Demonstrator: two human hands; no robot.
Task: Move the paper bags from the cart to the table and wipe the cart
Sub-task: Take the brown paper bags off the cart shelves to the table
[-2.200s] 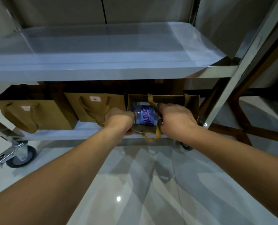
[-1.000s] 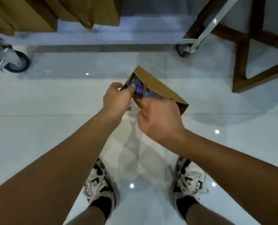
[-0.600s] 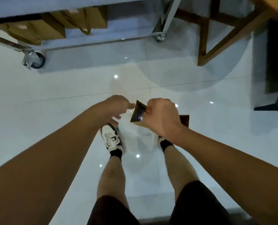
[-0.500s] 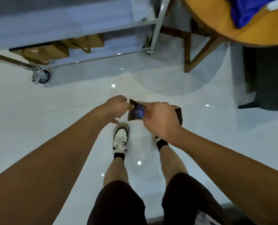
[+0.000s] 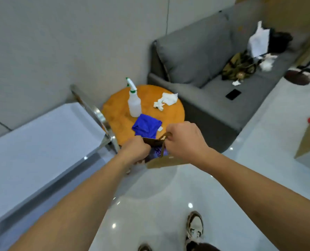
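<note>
A brown paper bag (image 5: 166, 162) with a blue-labelled bottle (image 5: 156, 152) inside hangs in the air at the near edge of the round wooden table (image 5: 118, 115). My left hand (image 5: 135, 150) grips the bag's left rim. My right hand (image 5: 184, 139) pinches its handle loop. The steel cart (image 5: 42, 142) stands to the left, its top shelf bare. On the table lie a blue cloth (image 5: 147, 128), a white spray bottle (image 5: 134, 103) and a crumpled white tissue (image 5: 166, 100).
A grey sofa (image 5: 214, 84) stands behind the table, with a black phone (image 5: 233, 94), a camouflage bag (image 5: 239, 67) and white plastic bags on it. A cardboard box (image 5: 309, 140) sits at the right. The floor is glossy white tile.
I have stood up and turned from the cart's lower shelf toward the table, lifting the bag from near the floor to table height. Both hands still hold it.
</note>
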